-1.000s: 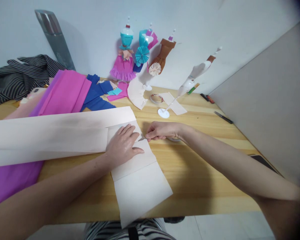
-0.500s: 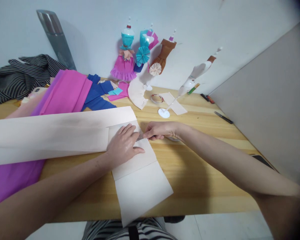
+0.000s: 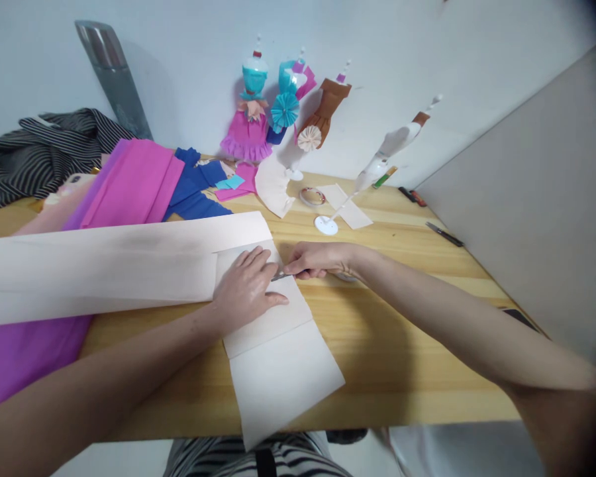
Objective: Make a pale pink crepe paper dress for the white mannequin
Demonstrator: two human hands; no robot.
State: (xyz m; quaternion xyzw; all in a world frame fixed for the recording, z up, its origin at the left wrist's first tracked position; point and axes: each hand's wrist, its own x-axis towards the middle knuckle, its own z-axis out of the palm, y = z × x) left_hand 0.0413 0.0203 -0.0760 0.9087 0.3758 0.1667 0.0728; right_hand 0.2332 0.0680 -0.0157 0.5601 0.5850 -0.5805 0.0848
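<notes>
My left hand (image 3: 248, 285) lies flat, fingers stretched, on a cream crepe-paper piece (image 3: 288, 377) with a crease across it, pressing it to the table. The piece overlaps the right end of a long cream paper strip (image 3: 104, 271). My right hand (image 3: 308, 260) is closed round the dark handles of scissors (image 3: 281, 276). Their grey blades point left at the paper's right edge, close to my left fingertips. The handles are mostly hidden in my fingers. A pale round object (image 3: 346, 277) shows partly under my right wrist.
Magenta paper (image 3: 134, 182) and blue paper (image 3: 198, 192) lie at left. Behind stand dressed mini mannequins (image 3: 248, 106) and a bare white one (image 3: 377, 165). A tape roll (image 3: 312, 196) sits nearby; a black-handled tool (image 3: 444, 234) lies at right. A grey bottle (image 3: 114, 79) leans at back left.
The scissor blades look narrower now, closer together, at the paper's edge. Both hands stay almost where they were, and the paper has barely moved.
</notes>
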